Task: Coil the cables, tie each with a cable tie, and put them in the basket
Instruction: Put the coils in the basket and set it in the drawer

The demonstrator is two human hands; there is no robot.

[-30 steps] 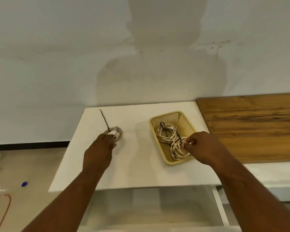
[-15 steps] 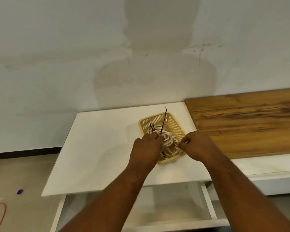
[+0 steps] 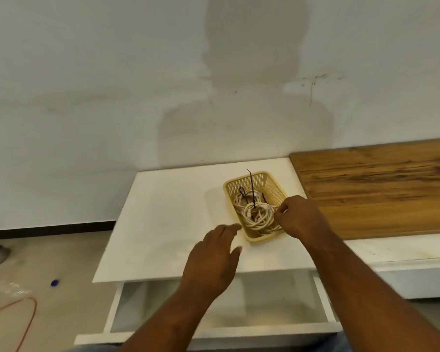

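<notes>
Coiled cables (image 3: 258, 215) in basket (image 3: 259, 239) are pinched by right hand (image 3: 300, 217); left hand (image 3: 214, 260) is held slack, gripping nothing.

One basket (image 3: 255, 239), three coiled cables (image 3: 258, 215), three black ties (image 3: 251, 182), two hands (image 3: 211, 260).

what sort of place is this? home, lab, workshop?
Likely a sparse utility room or makeshift work area: bare stained wall, plain white table with an open drawer, loose orange wire on the floor.
</notes>
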